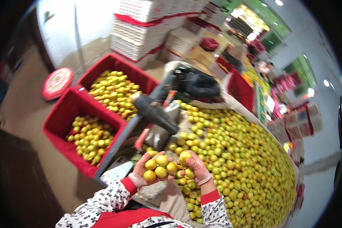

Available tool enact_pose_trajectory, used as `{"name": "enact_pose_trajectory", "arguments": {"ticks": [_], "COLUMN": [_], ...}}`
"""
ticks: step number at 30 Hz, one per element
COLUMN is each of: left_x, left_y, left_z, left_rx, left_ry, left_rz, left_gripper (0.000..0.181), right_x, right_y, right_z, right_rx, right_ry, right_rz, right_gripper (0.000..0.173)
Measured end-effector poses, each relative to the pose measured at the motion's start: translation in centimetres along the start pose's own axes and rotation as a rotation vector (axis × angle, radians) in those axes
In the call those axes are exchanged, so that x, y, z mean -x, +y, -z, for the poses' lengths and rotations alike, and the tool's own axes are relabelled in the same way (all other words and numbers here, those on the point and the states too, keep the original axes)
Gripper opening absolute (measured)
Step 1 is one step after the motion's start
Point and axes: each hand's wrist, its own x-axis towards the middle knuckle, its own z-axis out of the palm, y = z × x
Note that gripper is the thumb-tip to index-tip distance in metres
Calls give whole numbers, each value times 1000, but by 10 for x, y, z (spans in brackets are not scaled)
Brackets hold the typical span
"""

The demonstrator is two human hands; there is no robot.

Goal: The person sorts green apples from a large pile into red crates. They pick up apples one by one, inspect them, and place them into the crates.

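Observation:
Several round yellow fruits (pixel 161 171) rest in my left hand (pixel 142 171), cupped palm up in a striped fingerless-looking glove. Close beside it on the right, my right hand (pixel 198 168), gloved alike, grips a yellow fruit (pixel 185 157) between thumb and fingers, with another fruit (pixel 189 172) just below in the same hand. A large heap of yellow-green fruits (pixel 239 159) spreads over pale cloth to the right of and beyond both hands. The fruits look like small citrus or jujubes; their kind is not certain.
Two red-lined bins (pixel 84 168) (pixel 116 58) holding fruit stand at the left, behind a grey metal rail (pixel 114 154). A dark padded arm (pixel 155 114) juts over the rail. A black bag (pixel 199 85), a round red-rimmed stool (pixel 57 82) and stacked white boxes (pixel 131 34) stand farther off; people work at the upper right.

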Motion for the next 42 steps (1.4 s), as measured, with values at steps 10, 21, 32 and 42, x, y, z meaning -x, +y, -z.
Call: {"name": "enact_pose_trajectory", "arguments": {"ticks": [10, 21, 32, 42], "left_x": [148, 204, -45, -351], "left_y": [109, 246, 90, 19], "left_z": [-33, 117, -80, 32], "left_rx": [-143, -200, -1401, -2261], "left_ry": [221, 737, 301, 1087], "left_rz": [-660, -670, -810, -206], "left_gripper": [59, 66, 28, 35], "right_x": [-149, -203, 41, 194], "right_y": [70, 138, 106, 165], "right_z": [-207, -259, -45, -40], "right_rx": [111, 286, -157, -395], "right_ry": [-394, -302, 132, 573], "right_rz": [-193, -174, 63, 185], "right_gripper": [37, 52, 36, 33]}}
